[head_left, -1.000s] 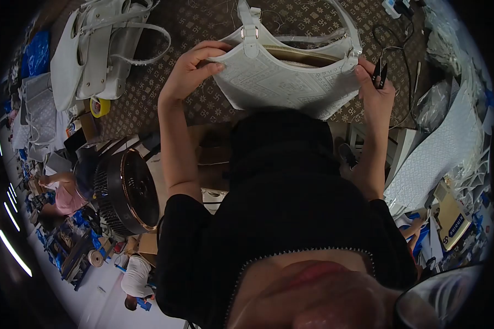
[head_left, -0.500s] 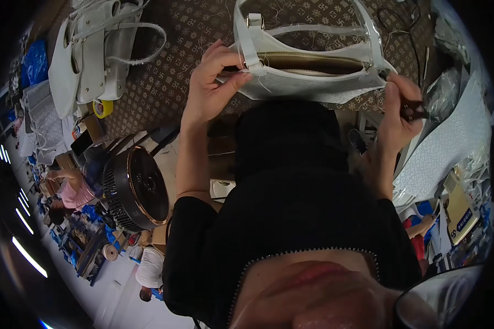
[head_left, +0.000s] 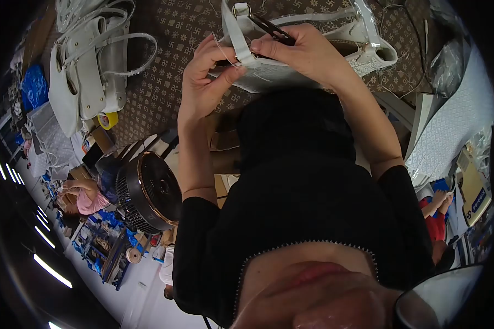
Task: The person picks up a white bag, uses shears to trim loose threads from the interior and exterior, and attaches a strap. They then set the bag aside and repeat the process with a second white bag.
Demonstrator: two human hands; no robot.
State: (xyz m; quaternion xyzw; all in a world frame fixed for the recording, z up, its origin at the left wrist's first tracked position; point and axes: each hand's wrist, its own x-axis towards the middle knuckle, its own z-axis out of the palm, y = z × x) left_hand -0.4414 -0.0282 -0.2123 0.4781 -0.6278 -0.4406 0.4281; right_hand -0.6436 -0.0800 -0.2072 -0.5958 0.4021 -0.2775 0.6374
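Observation:
A white handbag [head_left: 274,77] with a zip opening sits at the table's near edge, tilted towards me. My left hand [head_left: 206,82] pinches its left end beside the base of a strap [head_left: 235,35]. Loose white threads stick out around that spot. Over the bag's opening reaches my right hand [head_left: 307,55], its fingertips close to the strap's metal ring. In its grip are dark thread snips [head_left: 273,30], their two blades pointing up and left. The right hand covers part of the zip.
More white handbags [head_left: 88,77] stand at the table's left, near a roll of yellow tape [head_left: 108,120]. A black fan [head_left: 151,192] is left of my body. White quilted sheets [head_left: 444,131] lie at right. Other people are in the background, one in a pink top [head_left: 90,202].
My right hand has left the bag's right end and moved left to the strap base, with the snips now showing. My left hand stays at the left end.

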